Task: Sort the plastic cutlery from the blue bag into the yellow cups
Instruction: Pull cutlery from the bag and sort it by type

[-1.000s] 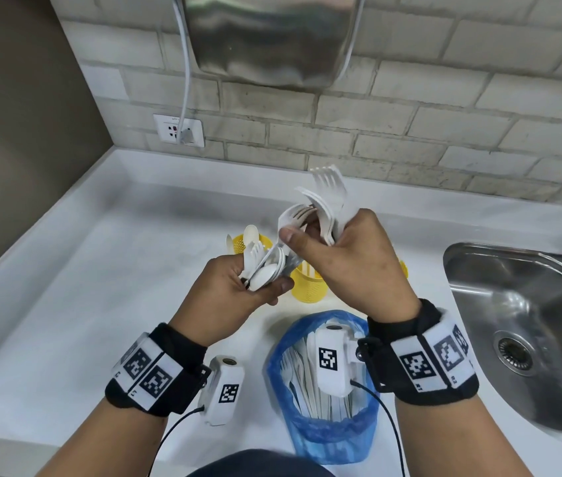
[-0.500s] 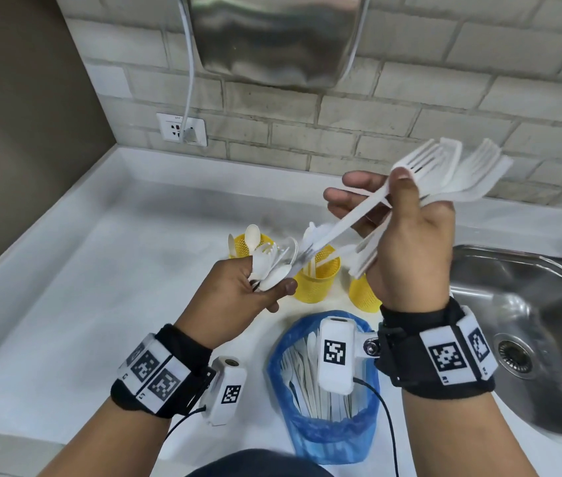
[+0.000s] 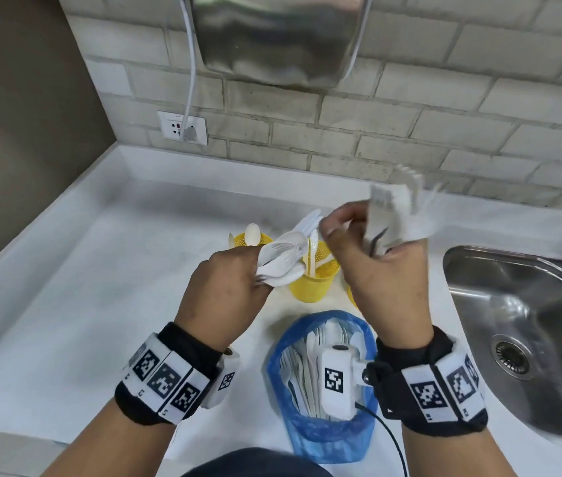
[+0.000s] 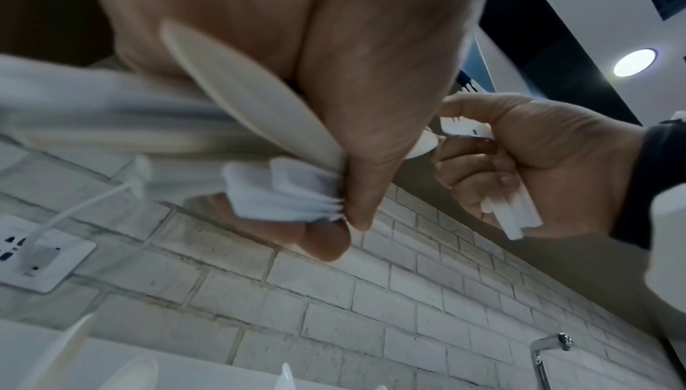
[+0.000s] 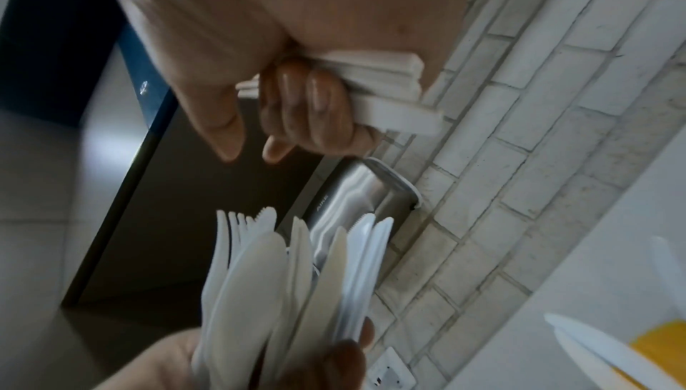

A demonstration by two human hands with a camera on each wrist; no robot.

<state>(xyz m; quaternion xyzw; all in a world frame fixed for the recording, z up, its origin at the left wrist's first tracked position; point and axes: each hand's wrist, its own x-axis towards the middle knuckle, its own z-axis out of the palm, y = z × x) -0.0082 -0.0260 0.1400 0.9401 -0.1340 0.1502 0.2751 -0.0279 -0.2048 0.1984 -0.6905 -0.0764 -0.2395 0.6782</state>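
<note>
My left hand grips a mixed bundle of white plastic cutlery by the handles, heads fanned toward the wall; the right wrist view shows knives, forks and a spoon in that bundle. My right hand holds a blurred bunch of forks in its curled fingers, while its thumb and forefinger are at the tip of the left bundle. Behind the hands stand three yellow cups: the left cup with spoons, the middle cup with knives, the right cup mostly hidden. The blue bag stands open below, full of cutlery.
A steel sink lies to the right, its tap at the wall. A hand dryer hangs on the brick wall, with its cord in a socket. The white counter stretches left to a raised rim.
My right hand swung up and right with the forks half a second ago. It has now come back down and left to the bundle in my left hand, which stayed almost still.
</note>
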